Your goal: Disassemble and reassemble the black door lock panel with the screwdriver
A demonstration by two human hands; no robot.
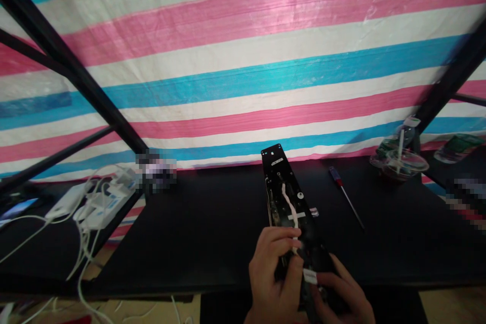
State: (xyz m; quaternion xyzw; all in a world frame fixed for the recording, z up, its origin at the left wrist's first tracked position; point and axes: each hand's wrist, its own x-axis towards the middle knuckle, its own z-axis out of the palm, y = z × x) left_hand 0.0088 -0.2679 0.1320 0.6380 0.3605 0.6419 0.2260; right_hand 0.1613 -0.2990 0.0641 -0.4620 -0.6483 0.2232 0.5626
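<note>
A long, narrow black device [279, 167] with its inner parts exposed lies tilted away from me, its near end between my hands. A pale wrapped cable [290, 205] runs along its middle. My left hand [275, 268] is closed over the device's left side, thumb and fingers pinching the cable. On the right edge of the near end, my right hand [343, 288] is closed around the device, its fingers by a small white tag [310, 277]. Some fingertips are dark and hard to make out. To the right lies a screwdriver [345, 195].
The device rests over a black table [190, 233]. At the left stand white power strips [102, 210] with tangled cords and a lit phone [18, 210]. A clear plastic cup [406, 164] with a straw and bottles are at the back right. A striped sheet [243, 76] hangs behind.
</note>
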